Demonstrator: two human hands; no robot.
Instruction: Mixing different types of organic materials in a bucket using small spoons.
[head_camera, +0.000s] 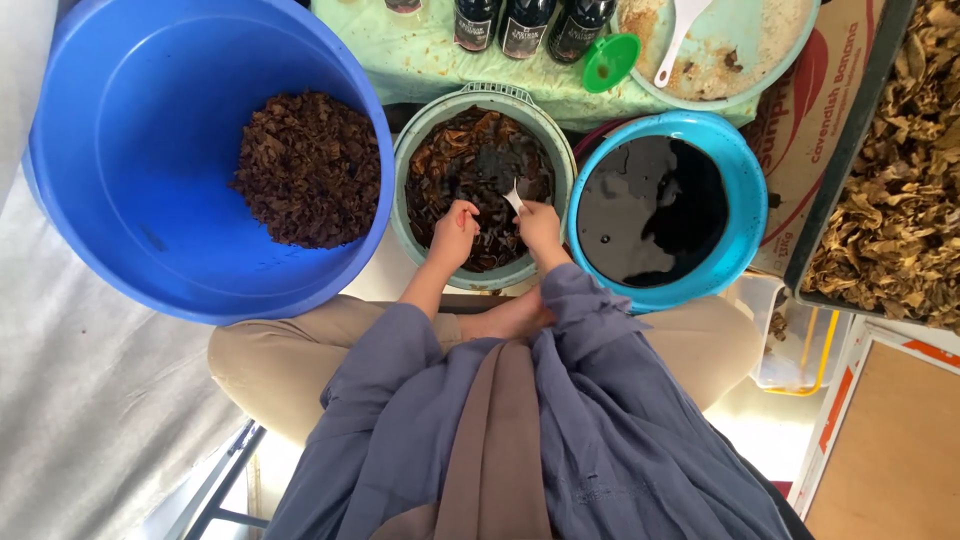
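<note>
Green basin (420, 130): sitting in the middle, between the tub and the bowl; holding dark, wet-looking leaves (470, 165).
Left hand (455, 232): reaching into the green basin, fingers curling down onto the leaves; whether the grip is closing on any cannot be told.
Right hand (538, 222): working over the basin's near right edge, grip clamping on a white spoon (512, 196) whose head is resting among the leaves.
Blue tub (140, 150): standing to the left, touching the basin; holding a heap of brown leaf pieces (310, 168) against its right wall.
Turquoise bowl (745, 170): standing to the right, just beside the basin; filled with black liquid (650, 205).
Tray (840, 170): lying at far right, carrying dry tan leaves (900, 180).
Counter (400, 50): running behind the basin, bearing dark bottles (520, 25), a green funnel (610, 62) and a pale plate (790, 50) with a white scoop (680, 35).
</note>
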